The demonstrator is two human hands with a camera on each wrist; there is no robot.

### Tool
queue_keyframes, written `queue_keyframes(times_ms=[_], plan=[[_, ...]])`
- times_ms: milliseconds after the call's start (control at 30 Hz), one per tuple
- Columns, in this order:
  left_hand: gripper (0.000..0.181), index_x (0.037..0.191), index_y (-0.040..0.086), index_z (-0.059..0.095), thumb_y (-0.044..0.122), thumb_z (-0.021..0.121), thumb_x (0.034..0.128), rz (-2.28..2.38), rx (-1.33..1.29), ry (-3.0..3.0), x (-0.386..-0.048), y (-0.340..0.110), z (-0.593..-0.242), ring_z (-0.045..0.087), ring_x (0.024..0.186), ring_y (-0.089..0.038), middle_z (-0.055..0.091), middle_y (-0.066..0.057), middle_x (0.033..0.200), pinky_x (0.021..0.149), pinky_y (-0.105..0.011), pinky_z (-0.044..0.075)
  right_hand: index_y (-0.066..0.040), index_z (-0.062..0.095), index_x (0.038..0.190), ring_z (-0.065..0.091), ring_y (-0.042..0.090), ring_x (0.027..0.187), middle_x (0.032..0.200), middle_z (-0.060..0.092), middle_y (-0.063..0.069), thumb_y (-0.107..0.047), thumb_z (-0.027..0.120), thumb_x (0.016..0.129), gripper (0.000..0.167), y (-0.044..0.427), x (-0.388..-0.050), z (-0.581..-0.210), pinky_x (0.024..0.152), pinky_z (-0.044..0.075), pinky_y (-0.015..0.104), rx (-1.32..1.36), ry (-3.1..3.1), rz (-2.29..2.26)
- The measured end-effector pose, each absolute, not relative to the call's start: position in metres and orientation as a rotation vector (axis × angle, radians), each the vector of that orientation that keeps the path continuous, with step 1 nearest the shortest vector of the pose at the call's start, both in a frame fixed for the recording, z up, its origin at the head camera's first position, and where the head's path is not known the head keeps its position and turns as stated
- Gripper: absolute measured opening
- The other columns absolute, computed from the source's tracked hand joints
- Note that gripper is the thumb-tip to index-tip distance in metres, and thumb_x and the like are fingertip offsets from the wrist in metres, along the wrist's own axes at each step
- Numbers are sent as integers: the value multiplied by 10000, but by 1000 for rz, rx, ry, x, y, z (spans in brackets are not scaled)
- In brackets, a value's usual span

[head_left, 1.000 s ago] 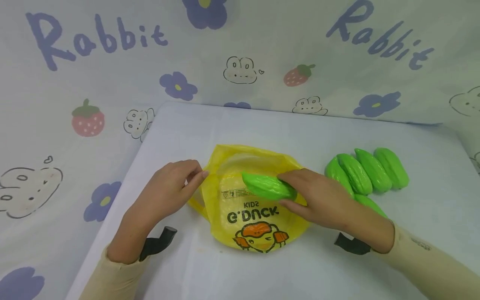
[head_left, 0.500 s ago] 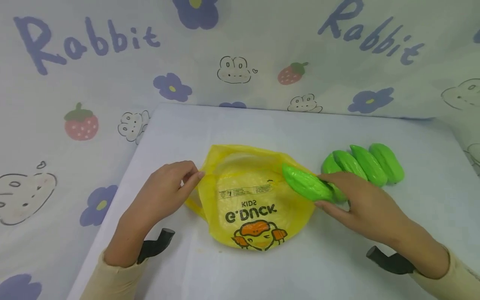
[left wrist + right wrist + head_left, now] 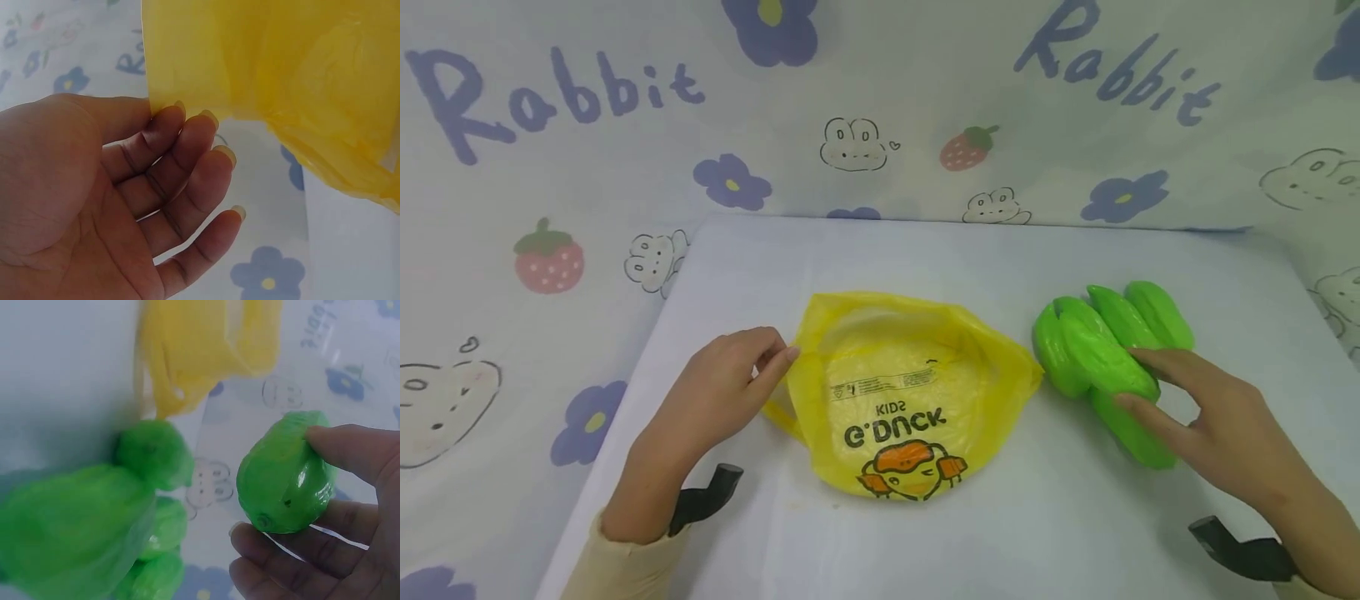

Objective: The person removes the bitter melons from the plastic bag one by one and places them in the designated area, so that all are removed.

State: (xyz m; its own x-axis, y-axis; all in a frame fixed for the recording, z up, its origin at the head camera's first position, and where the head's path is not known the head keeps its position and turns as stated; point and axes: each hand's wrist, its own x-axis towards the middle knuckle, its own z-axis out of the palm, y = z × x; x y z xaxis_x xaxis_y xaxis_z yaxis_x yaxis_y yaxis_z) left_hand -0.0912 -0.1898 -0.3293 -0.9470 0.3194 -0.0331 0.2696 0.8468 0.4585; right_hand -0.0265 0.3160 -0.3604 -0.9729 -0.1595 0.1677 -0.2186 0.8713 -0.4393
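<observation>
A yellow plastic bag [image 3: 910, 400] printed with a duck lies with its mouth spread toward the back. My left hand [image 3: 722, 392] pinches the bag's left edge; in the left wrist view, thumb and index fingertip meet on the yellow film [image 3: 206, 56]. To the right of the bag, my right hand [image 3: 1232, 425] holds a glossy green elongated fruit [image 3: 284, 478] between thumb and fingers. It is over a group of similar green fruits [image 3: 1120, 317], partly covering them. One of these fruits [image 3: 1138, 433] lies in front of the group, partly below the held one.
A white table [image 3: 1000, 533] carries everything. Behind it and at the left hangs a white cloth [image 3: 775, 108] with rabbits, strawberries and flowers. A black strap end shows at each wrist.
My right hand has carried the green fruit rightward, from over the bag to the group of fruits. My left hand keeps its pinch on the bag's edge. The head view has shifted slightly.
</observation>
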Motion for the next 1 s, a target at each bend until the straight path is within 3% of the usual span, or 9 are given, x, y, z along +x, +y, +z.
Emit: queue_keyframes(times_ms=[167,300,400,467,567,700,800,900,1000], plan=[[232,906,164,612,315,602,1081,696,459,2912,-91,-193,-330,511,733,-183,514,21,735,663,-374,434,-40,520,1463,607,568,1124,1305,639,309,-262,787,961,611,334,-17,-369,770,468,658,145,-2953,767],[241,945,160,631,351,590,1085,691,448,2910,-92,-195,-331,514,745,-177,531,30,751,665,-374,438,-25,564,1404,625,590,1056,1208,677,315,-214,796,948,545,350,-10,-379,748,533,389,108,-2925,750],[237,962,157,633,356,592,1084,689,443,2911,-92,-196,-331,514,748,-179,535,28,756,662,-375,435,-17,614,1357,697,188,1083,1209,683,267,-170,807,935,489,360,-7,-387,747,432,90,100,-2874,764],[231,965,156,634,351,596,1082,688,439,2912,-92,-197,-331,513,746,-182,534,24,755,659,-375,430,3,629,1337,574,-98,1082,1223,663,250,-138,798,939,455,365,-4,-392,781,334,-21,100,-2844,794],[239,971,154,635,363,596,1080,686,431,2910,-93,-197,-331,511,745,-182,531,21,757,649,-372,424,16,625,1346,370,-267,1029,1255,634,242,-129,780,956,444,370,-1,-398,820,393,-2,51,-2847,824],[236,972,152,637,359,597,1080,681,430,2915,-93,-198,-331,508,744,-184,529,20,755,648,-371,424,51,548,1409,653,178,1121,1300,603,330,-223,728,1009,517,373,2,-403,749,576,255,-95,-2945,805],[229,968,152,636,348,597,1081,680,435,2919,-93,-198,-331,506,742,-186,527,19,752,650,-372,420,77,510,1409,584,625,1085,1289,581,406,-281,684,1038,544,374,5,-406,741,576,530,-175,-3013,784],[232,971,153,638,352,595,1081,679,439,2918,-93,-199,-331,505,744,-186,526,21,753,649,-372,418,91,524,1375,573,674,1068,1244,589,432,-287,668,1046,521,376,7,-409,727,503,712,-195,-3039,765],[232,975,155,640,357,596,1081,677,434,2914,-93,-200,-331,512,753,-189,532,23,759,655,-375,422,98,535,1362,574,681,1051,1243,584,438,-299,652,1054,516,377,7,-413,707,521,705,-203,-3060,738]])
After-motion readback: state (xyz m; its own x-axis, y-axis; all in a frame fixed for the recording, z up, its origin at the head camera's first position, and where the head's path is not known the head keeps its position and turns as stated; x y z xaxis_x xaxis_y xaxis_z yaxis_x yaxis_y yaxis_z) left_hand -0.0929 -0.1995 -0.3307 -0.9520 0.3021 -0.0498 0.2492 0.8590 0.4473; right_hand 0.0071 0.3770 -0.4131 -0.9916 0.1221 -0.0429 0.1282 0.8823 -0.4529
